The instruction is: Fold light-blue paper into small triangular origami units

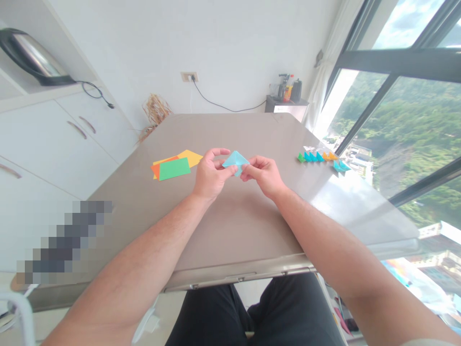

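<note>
Between my hands, above the middle of the table (230,226), is a light blue folded paper (236,157) with a pointed top and creases running down from it. My left hand (212,175) pinches its lower left part, with the thumb on the near face and the index finger raised behind. At the lower right, the thumb and fingers of my right hand (264,175) close on the paper. The folds under my fingertips are partly hidden.
Left of my hands lie overlapping green (175,169), orange and yellow paper sheets. Several small folded paper boats (313,157) in green, blue and orange stand in a row at the right, with another blue piece (340,166) nearer. A large window (396,105) borders the right side.
</note>
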Motion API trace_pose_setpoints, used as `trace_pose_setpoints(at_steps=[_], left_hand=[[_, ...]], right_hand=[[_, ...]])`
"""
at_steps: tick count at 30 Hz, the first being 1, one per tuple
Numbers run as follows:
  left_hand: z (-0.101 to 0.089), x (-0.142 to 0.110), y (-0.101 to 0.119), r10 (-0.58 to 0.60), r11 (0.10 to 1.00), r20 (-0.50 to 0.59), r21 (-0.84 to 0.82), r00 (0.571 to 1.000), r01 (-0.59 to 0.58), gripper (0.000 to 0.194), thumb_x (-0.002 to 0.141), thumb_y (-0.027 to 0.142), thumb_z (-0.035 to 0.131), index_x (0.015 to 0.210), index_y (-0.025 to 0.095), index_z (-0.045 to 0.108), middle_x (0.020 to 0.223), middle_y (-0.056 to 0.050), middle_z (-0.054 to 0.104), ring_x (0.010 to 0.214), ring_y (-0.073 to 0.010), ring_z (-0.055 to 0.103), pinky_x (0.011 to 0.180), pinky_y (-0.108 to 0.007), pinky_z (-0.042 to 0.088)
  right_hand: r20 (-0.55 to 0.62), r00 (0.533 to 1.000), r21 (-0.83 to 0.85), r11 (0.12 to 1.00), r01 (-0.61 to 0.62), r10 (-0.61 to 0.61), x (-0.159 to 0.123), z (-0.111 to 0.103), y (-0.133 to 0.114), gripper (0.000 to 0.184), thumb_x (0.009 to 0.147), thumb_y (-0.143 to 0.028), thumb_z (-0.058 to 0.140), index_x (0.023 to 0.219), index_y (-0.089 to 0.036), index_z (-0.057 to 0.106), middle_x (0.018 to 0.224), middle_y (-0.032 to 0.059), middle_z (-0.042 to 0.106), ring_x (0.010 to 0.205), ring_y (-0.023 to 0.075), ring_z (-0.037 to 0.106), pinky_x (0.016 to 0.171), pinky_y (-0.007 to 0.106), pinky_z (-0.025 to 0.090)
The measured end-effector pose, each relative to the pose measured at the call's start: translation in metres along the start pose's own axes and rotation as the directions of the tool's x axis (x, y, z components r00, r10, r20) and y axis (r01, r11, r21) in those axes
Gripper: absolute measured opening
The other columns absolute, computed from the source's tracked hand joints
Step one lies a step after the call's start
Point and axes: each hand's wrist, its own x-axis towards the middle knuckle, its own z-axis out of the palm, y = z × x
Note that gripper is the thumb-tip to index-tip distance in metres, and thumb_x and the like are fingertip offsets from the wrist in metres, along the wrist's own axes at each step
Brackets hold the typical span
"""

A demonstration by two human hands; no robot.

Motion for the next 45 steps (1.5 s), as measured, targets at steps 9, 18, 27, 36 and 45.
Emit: trace_pose_setpoints(at_steps=[9,18,27,36,45], left_hand=[[-0.0011,0.0011,-0.0002,-0.017,1.0,0.016,0.013,1.0,0.017,0.052,0.062,0.023,0.087,0.109,0.021,0.064,0.071,0.002,0.072,0.062,-0.0151,0.067,0.067,-0.029,0.054],[0.0008,0.0016,-0.0031,-0.119,0.99,0.0,-0.07,0.993,0.119,0.035,0.062,0.037,0.09,0.079,0.017,0.067,0.073,-0.002,0.072,0.069,-0.0159,0.068,0.068,-0.03,0.055],[0.0007,0.0013,-0.0061,-0.061,0.998,0.04,-0.006,0.997,0.061,0.03,0.063,0.038,0.089,0.074,0.017,0.07,0.07,-0.003,0.072,0.063,-0.014,0.065,0.064,-0.029,0.053],[0.0014,0.0025,-0.0037,-0.068,0.997,0.012,-0.031,0.998,0.068,0.027,0.062,0.036,0.088,0.07,0.017,0.07,0.062,-0.001,0.068,0.059,-0.0136,0.063,0.067,-0.031,0.055],[0.0013,0.0015,-0.0042,-0.095,0.994,0.012,-0.051,0.995,0.095,0.029,0.062,0.039,0.089,0.072,0.017,0.072,0.067,-0.002,0.07,0.063,-0.0148,0.065,0.07,-0.033,0.056]], right_hand=[[0.004,0.999,-0.09,0.995,0.042,-0.041,-0.0003,-0.0008,0.0014,0.029,0.072,-0.043,0.082,0.067,-0.021,0.064,0.062,0.0006,0.069,0.063,0.0153,0.063,0.068,0.032,0.053],[-0.043,0.996,-0.116,0.991,0.069,-0.074,0.0006,-0.0045,0.0038,0.029,0.075,-0.045,0.079,0.069,-0.022,0.063,0.064,0.0004,0.069,0.063,0.0157,0.064,0.07,0.034,0.054],[-0.001,0.997,-0.197,0.977,0.078,-0.08,0.0005,-0.0008,0.0042,0.035,0.073,-0.054,0.081,0.071,-0.022,0.068,0.067,-0.0001,0.066,0.065,0.0156,0.061,0.068,0.033,0.053],[0.0,0.996,-0.225,0.971,0.083,-0.085,0.0012,-0.0018,0.0053,0.032,0.074,-0.05,0.08,0.072,-0.021,0.067,0.068,0.0003,0.067,0.064,0.0154,0.062,0.064,0.031,0.05],[0.003,0.995,-0.205,0.974,0.094,-0.095,0.0033,-0.0026,0.0071,0.027,0.075,-0.046,0.079,0.074,-0.021,0.069,0.069,-0.0003,0.067,0.067,0.0162,0.063,0.068,0.032,0.052]])
